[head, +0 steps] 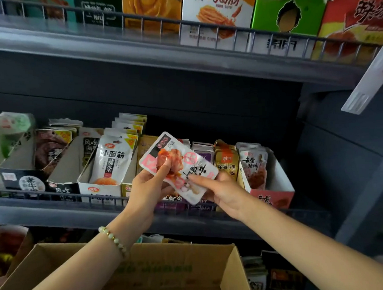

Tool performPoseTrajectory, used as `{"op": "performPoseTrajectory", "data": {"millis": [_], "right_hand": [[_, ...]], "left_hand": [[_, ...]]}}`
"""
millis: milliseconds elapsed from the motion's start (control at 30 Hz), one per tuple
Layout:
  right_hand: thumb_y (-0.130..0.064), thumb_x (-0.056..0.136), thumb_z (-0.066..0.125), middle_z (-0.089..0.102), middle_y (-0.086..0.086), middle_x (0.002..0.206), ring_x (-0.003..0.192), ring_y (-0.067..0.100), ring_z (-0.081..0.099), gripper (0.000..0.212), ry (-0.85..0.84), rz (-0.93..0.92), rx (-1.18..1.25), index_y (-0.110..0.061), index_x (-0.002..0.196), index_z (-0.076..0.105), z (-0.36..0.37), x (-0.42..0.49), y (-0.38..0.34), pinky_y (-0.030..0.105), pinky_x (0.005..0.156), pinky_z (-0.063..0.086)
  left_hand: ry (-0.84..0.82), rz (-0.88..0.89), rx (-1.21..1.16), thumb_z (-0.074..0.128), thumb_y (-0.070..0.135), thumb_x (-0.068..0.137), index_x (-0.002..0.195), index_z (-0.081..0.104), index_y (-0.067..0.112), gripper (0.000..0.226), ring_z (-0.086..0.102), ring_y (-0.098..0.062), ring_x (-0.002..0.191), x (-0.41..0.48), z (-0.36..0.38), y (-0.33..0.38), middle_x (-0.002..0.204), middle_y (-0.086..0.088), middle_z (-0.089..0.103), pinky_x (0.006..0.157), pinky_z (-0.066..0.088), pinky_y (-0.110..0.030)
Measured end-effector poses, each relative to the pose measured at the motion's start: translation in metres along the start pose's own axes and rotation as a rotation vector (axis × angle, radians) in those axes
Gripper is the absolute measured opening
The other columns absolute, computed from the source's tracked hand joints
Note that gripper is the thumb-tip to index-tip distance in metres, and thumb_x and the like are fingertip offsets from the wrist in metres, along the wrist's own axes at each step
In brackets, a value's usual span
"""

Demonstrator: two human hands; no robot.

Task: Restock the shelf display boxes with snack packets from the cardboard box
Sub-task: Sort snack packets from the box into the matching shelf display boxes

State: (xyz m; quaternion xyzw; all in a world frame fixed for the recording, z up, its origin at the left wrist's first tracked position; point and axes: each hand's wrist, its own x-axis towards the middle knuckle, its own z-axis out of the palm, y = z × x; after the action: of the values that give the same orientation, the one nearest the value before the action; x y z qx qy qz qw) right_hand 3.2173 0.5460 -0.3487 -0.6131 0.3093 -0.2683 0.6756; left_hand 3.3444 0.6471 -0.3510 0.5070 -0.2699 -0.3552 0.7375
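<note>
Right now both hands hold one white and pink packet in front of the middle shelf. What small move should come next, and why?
Probably carry the packet, pinched by the left hand and right hand, a little right toward the pink-fronted display box. Its packets look similar, though blur prevents certainty. The packet hangs tilted, short of any box.

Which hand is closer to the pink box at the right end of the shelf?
Right. The right hand holds the packet just left of the pink box; the left hand grips the packet's other side, farther away.
</note>
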Motion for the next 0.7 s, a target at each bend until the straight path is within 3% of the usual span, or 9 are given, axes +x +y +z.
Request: {"op": "performPoseTrajectory", "data": {"millis": [67, 133, 233, 333, 467, 600, 700], "right_hand": [[-0.011, 0.081, 0.070, 0.073, 0.005, 0.092, 0.079, 0.016, 0.070, 0.024, 0.057, -0.037, 0.084, -0.008, 0.104, 0.063, -0.009, -0.006, -0.006, 0.027, 0.066, 0.057], [-0.009, 0.084, 0.067, 0.073, 0.004, 0.092, 0.080, 0.014, 0.070, 0.015, 0.132, -0.090, 0.131, -0.013, 0.097, 0.064, -0.026, -0.013, -0.013, 0.028, 0.072, 0.056], [-0.010, 0.082, 0.067, 0.073, 0.005, 0.097, 0.083, 0.015, 0.071, 0.020, 0.257, -0.191, 0.114, -0.014, 0.101, 0.064, -0.067, -0.026, -0.027, 0.030, 0.076, 0.055], [-0.011, 0.080, 0.070, 0.073, 0.005, 0.100, 0.084, 0.012, 0.071, 0.023, 0.408, -0.316, -0.009, -0.015, 0.102, 0.065, -0.118, -0.035, -0.038, 0.027, 0.076, 0.056], [-0.001, 0.081, 0.071, 0.069, 0.003, 0.091, 0.064, -0.004, 0.066, 0.020, 0.580, -0.415, -0.378, -0.008, 0.098, 0.064, -0.180, -0.038, -0.057, 0.013, 0.062, 0.053], [-0.001, 0.080, 0.072, 0.068, 0.004, 0.082, 0.066, 0.006, 0.062, 0.012, 0.444, -0.379, -0.835, -0.003, 0.088, 0.064, -0.213, -0.024, -0.079, 0.016, 0.058, 0.047], [-0.003, 0.079, 0.074, 0.067, -0.004, 0.076, 0.070, 0.001, 0.063, 0.019, 0.226, -0.312, -1.030, -0.017, 0.076, 0.061, -0.211, -0.004, -0.086, 0.016, 0.061, 0.045]], "left_hand": [[-0.052, -0.003, 0.080, 0.058, 0.030, 0.093, 0.097, 0.066, 0.009, 0.023, 0.074, -0.016, 0.074, -0.002, 0.004, 0.002, 0.086, -0.006, 0.076, 0.063, 0.059, -0.021], [-0.139, 0.002, 0.216, 0.054, 0.036, 0.095, 0.100, 0.065, 0.011, 0.028, 0.073, -0.013, 0.073, -0.004, 0.012, 0.001, 0.085, -0.003, 0.076, 0.063, 0.060, -0.024], [-0.286, 0.057, 0.376, 0.048, 0.042, 0.096, 0.110, 0.061, 0.017, 0.032, 0.072, -0.013, 0.077, -0.001, 0.032, -0.008, 0.093, -0.002, 0.075, 0.070, 0.059, -0.030], [-0.382, 0.131, 0.528, 0.049, 0.045, 0.094, 0.122, 0.057, 0.018, 0.040, 0.070, -0.014, 0.084, 0.011, 0.054, -0.022, 0.096, 0.001, 0.072, 0.078, 0.059, -0.032], [-0.527, 0.333, 0.932, 0.050, 0.050, 0.093, 0.133, 0.049, 0.029, 0.045, 0.064, -0.008, 0.095, 0.031, 0.085, -0.041, 0.107, 0.008, 0.066, 0.086, 0.056, -0.033], [-0.626, 0.431, 1.338, 0.045, 0.055, 0.094, 0.141, 0.040, 0.036, 0.051, 0.063, -0.014, 0.092, 0.044, 0.118, -0.053, 0.126, 0.000, 0.059, 0.085, 0.055, -0.036], [-0.684, 0.418, 1.392, 0.045, 0.053, 0.094, 0.130, 0.054, 0.030, 0.043, 0.062, -0.013, 0.093, 0.052, 0.130, -0.063, 0.122, 0.001, 0.059, 0.083, 0.055, -0.032]]}}
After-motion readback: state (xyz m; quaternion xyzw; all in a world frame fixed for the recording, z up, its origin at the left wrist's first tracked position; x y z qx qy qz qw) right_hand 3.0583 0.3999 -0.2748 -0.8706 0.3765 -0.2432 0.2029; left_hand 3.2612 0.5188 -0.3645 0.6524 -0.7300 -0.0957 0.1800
